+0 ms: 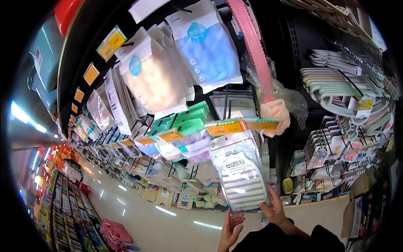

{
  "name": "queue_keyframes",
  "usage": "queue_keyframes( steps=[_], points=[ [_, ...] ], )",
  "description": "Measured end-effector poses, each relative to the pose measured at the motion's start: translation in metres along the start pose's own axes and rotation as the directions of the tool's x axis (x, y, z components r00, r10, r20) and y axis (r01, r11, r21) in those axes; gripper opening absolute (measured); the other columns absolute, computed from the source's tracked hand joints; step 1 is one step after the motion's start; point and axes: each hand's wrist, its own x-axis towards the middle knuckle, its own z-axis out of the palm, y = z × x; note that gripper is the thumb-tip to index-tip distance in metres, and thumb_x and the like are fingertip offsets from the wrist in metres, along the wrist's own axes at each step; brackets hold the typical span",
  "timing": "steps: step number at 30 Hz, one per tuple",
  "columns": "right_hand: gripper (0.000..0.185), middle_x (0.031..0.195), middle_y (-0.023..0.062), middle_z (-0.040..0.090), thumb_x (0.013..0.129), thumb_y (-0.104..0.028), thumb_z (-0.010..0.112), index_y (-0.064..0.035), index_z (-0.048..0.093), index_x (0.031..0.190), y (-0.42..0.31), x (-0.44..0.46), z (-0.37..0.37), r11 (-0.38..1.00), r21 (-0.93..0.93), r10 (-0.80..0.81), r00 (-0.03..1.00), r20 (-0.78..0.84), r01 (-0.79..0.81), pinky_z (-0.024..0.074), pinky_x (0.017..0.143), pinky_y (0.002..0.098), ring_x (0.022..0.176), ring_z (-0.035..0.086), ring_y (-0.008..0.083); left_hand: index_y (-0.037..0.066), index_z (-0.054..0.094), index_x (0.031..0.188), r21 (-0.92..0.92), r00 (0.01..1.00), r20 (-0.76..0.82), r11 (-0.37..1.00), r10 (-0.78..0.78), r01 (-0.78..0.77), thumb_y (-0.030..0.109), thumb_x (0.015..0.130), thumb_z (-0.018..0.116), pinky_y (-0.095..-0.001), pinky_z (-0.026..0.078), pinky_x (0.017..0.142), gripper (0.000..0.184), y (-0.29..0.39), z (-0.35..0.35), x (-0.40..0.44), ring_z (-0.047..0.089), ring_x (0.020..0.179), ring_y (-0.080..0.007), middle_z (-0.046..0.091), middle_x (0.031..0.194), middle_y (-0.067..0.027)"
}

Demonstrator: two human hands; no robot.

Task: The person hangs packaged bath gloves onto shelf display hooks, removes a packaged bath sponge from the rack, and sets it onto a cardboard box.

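A packaged bath glove (243,174) with grey and white stripes, in a clear plastic pack, is tilted below a price-tag strip (226,127). My right hand (275,208) grips its lower right corner, the thumb lying on the front. Just under the pack's bottom edge is my left hand (229,232), its fingers apart and nothing seen in it; whether the fingertips touch the plastic I cannot tell. Whether the pack's top still hangs on a hook is hidden by the tag strip. Right above, a peach bath puff (275,115) hangs from a pink strap (254,46).
White bags with cream puffs (153,75) and blue puffs (210,54) hang at upper middle. Green-topped packs (191,119) hang left of the glove. Clothes hangers (331,86) fill the right rack. A pink bag (115,233) sits on the floor at lower left.
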Motion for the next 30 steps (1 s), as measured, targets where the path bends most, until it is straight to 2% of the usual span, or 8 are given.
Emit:
queue_keyframes(
  steps=[2,7,15,18,21,24,27,30],
  points=[
    [0.065,0.131,0.0183,0.051,0.088,-0.007,0.064,0.0086,0.03,0.141,0.016,0.014,-0.01,0.992,-0.106,-0.064,0.998,0.007,0.064,0.0365,0.102,0.0308,0.12,0.049,0.0193,0.008,0.007,0.152,-0.01,1.0,0.005,1.0,0.017,-0.017,0.001,0.09,0.058,-0.0363,0.045,0.097,0.081,-0.004,0.002,0.016,0.056,0.112,-0.0255,0.052,0.128,-0.0182],
    [0.057,0.125,0.0178,0.056,0.088,-0.008,0.067,0.0095,0.039,0.134,0.04,0.038,-0.029,0.999,-0.045,0.011,1.0,0.014,-0.011,0.0414,0.097,0.0304,0.113,0.054,0.0181,0.012,0.009,0.153,-0.034,0.996,-0.001,0.996,0.087,-0.087,-0.005,0.089,0.056,-0.0361,0.044,0.097,0.081,-0.028,0.004,0.055,0.055,0.114,-0.0255,0.047,0.133,-0.0182],
    [0.045,0.114,0.0163,0.06,0.088,-0.011,0.068,0.0088,0.045,0.122,0.06,0.077,-0.046,0.998,0.067,-0.021,0.999,0.026,0.019,0.047,0.086,0.0292,0.1,0.059,0.0174,0.01,0.017,0.15,-0.193,0.985,-0.119,0.971,0.122,-0.143,0.008,0.092,0.061,-0.0455,0.043,0.101,0.073,-0.041,0.021,0.096,0.055,0.114,-0.0276,0.045,0.132,-0.0178],
    [0.043,0.105,0.0144,0.062,0.087,-0.013,0.07,0.0087,0.048,0.117,0.069,0.082,-0.052,0.998,0.033,0.06,0.998,0.021,-0.061,0.0473,0.083,0.028,0.094,0.059,0.0154,0.011,0.017,0.15,-0.227,0.986,-0.115,0.963,0.124,-0.147,0.009,0.092,0.061,-0.0468,0.042,0.102,0.073,-0.04,0.018,0.106,0.055,0.115,-0.0283,0.045,0.133,-0.0179],
    [0.04,0.095,0.0108,0.062,0.086,-0.014,0.071,0.0075,0.051,0.113,0.076,0.088,-0.048,0.997,-0.083,-0.007,1.0,-0.024,0.005,0.0476,0.075,0.0268,0.084,0.059,0.0136,0.012,0.018,0.15,-0.239,0.988,-0.108,0.962,0.106,-0.129,0.01,0.092,0.062,-0.0476,0.043,0.101,0.073,-0.04,0.009,0.116,0.055,0.115,-0.0291,0.045,0.133,-0.0179],
    [0.035,0.089,0.0075,0.062,0.085,-0.014,0.071,0.0065,0.054,0.109,0.064,0.099,-0.029,0.998,0.02,-0.056,0.993,-0.104,0.059,0.0473,0.07,0.0262,0.077,0.057,0.0128,0.013,0.019,0.15,-0.246,0.986,-0.128,0.96,0.102,-0.131,0.011,0.091,0.062,-0.0477,0.043,0.1,0.073,-0.037,0.005,0.122,0.055,0.115,-0.0296,0.045,0.132,-0.0175],
    [0.032,0.091,0.0067,0.063,0.085,-0.012,0.07,0.0055,0.056,0.108,0.095,0.095,-0.044,0.994,-0.105,-0.019,1.0,0.023,0.021,0.0467,0.066,0.0261,0.075,0.056,0.0118,0.012,0.02,0.15,-0.232,0.983,-0.148,0.963,0.106,-0.139,0.011,0.091,0.062,-0.0473,0.043,0.1,0.072,-0.032,0.002,0.125,0.055,0.114,-0.0295,0.045,0.131,-0.0173],
    [0.033,0.082,0.0032,0.061,0.084,-0.012,0.071,0.0043,0.058,0.11,0.072,0.108,-0.026,0.999,0.035,-0.007,1.0,-0.01,0.007,0.0432,0.062,0.0233,0.07,0.051,0.008,0.012,0.021,0.149,-0.203,0.981,-0.163,0.97,0.103,-0.135,0.011,0.091,0.062,-0.0467,0.043,0.1,0.071,-0.025,0.002,0.127,0.055,0.114,-0.0294,0.045,0.13,-0.0168]
  ],
)
